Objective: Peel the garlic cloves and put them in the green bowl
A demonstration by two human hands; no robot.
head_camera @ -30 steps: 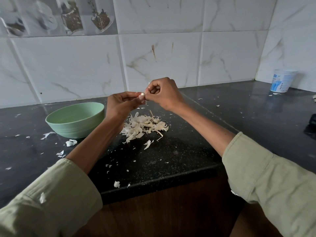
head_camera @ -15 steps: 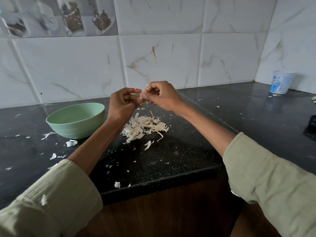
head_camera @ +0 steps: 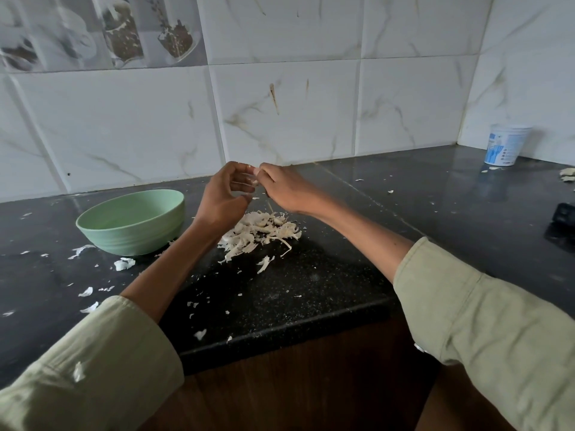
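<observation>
A small pale garlic clove [head_camera: 255, 181] is held in the air above the counter, pinched in the fingertips of my right hand [head_camera: 289, 189]. My left hand [head_camera: 222, 199] is curled beside it, forefinger and thumb spread but touching the clove's skin. Most of the clove is hidden by the fingers. The green bowl [head_camera: 130, 234] stands on the black counter to the left of my left hand; its inside is mostly out of sight. Just below both hands lies a heap of garlic peels [head_camera: 261, 233].
Loose peel scraps [head_camera: 123, 263] are scattered over the black counter [head_camera: 311, 275], whose front edge is close to me. A white and blue plastic tub [head_camera: 505, 146] stands in the far right corner. A dark object [head_camera: 564, 214] sits at the right edge. A tiled wall rises behind.
Both hands have dropped slightly toward the peel heap. My left hand's fingers have loosened and spread, while the right hand keeps its pinch on the clove.
</observation>
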